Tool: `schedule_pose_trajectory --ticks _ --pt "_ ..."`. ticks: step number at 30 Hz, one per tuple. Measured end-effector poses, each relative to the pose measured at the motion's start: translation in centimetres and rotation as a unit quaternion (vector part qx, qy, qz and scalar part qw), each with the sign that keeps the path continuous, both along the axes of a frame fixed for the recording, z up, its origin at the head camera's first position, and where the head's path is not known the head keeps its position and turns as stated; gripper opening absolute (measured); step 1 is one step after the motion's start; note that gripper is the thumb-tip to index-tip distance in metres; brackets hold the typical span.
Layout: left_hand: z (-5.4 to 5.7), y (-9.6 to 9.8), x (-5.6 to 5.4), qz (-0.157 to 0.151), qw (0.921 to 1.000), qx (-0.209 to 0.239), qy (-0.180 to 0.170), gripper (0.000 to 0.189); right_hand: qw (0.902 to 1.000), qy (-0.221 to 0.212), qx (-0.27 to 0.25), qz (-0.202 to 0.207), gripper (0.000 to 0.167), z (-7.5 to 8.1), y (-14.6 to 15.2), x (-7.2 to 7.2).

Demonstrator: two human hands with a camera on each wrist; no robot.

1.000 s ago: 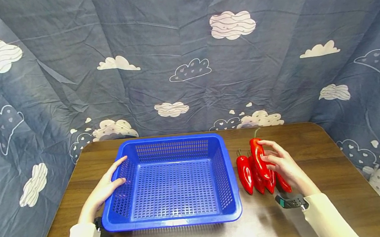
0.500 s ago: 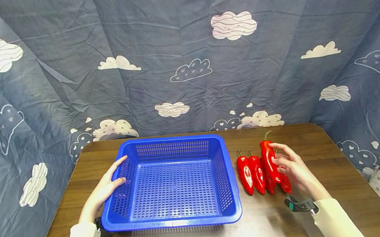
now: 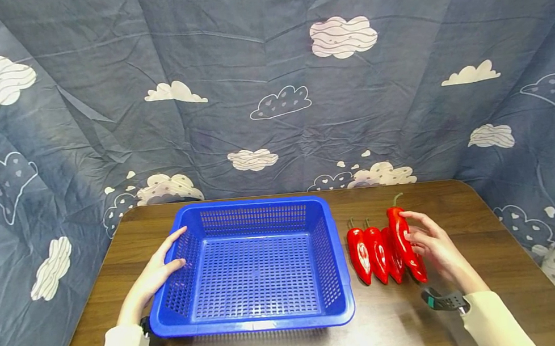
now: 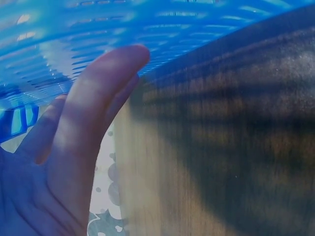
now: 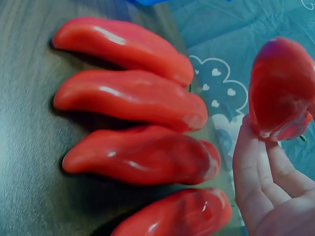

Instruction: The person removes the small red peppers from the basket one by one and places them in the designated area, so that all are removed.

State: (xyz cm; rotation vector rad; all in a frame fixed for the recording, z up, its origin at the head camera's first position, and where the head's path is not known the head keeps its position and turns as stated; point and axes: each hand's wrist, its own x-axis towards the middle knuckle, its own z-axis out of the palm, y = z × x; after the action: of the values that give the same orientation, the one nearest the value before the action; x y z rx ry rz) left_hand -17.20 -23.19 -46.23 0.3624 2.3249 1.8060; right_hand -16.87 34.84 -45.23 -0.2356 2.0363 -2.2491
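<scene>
My right hand (image 3: 435, 246) grips a long red pepper (image 3: 401, 239) by its side, its green stem pointing away from me. In the right wrist view this pepper (image 5: 278, 86) is raised above the table, with fingers (image 5: 246, 167) along its underside. Several more red peppers (image 5: 133, 101) lie in a row below it, and the held one overlaps the rightmost of these in the head view. My left hand (image 3: 153, 275) rests at the left side of a blue perforated basket (image 3: 254, 325), with thumb and forefinger extended over the rim.
The basket stands on a brown wooden table (image 3: 469, 231), just left of the peppers, with only its slotted floor showing inside. Behind the table hangs a dark blue curtain (image 3: 283, 132) with cloud prints.
My right hand has moved to the right and slightly toward me with the pepper, from over the middle of the row to its right end. The left hand and basket stay put.
</scene>
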Motion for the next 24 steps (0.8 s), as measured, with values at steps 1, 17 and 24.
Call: schedule_pose_trajectory --ticks 1,17,24 --pt "0.0 0.0 0.0 0.001 1.0000 -0.003 0.004 0.066 1.0000 0.001 0.002 -0.001 0.044 -0.1 0.1 0.0" --pt "-0.1 -0.1 0.0 0.004 1.0000 -0.003 -0.002 0.067 0.9995 0.026 -0.020 -0.005 0.044 -1.0 1.8 0.5" --pt "-0.1 -0.1 0.0 0.003 1.0000 0.004 -0.008 0.067 0.9991 0.023 0.000 -0.036 0.044 -1.6 2.6 1.0"
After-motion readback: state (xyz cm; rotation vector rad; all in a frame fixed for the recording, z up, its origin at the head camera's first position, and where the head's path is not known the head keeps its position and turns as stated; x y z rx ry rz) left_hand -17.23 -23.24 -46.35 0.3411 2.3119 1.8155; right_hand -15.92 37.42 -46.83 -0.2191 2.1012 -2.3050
